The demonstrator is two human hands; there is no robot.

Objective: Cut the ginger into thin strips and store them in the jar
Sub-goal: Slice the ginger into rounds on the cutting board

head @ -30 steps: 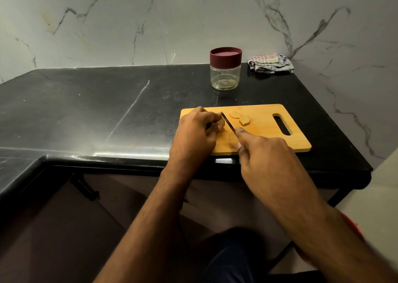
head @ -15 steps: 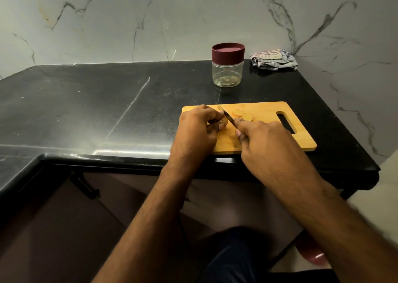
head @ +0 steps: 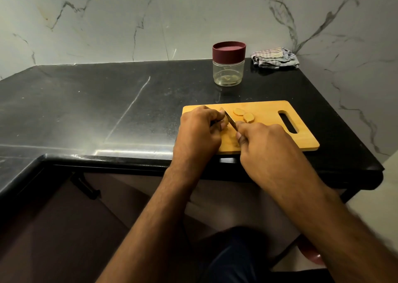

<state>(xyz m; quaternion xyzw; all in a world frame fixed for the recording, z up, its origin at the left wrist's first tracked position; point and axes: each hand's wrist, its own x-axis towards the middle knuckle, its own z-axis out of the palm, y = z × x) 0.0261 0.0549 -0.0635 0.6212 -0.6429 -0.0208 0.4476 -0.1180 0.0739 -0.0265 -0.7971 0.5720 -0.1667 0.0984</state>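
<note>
Bare forearms, no sleeves
The left hand (head: 199, 132) and right hand (head: 269, 147) wear no rings, watch or gloves; dark trousers (head: 232, 259) below.

kitchen: black counter (head: 86, 110), marble wall (head: 107, 24).

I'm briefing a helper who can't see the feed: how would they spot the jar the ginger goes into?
Start at the black countertop against the marble wall. Behind the wooden cutting board, near the wall, stands the jar, just left of a crumpled striped cloth. It is the only container there: a short, clear, round jar with a dark maroon lid on it.
</note>
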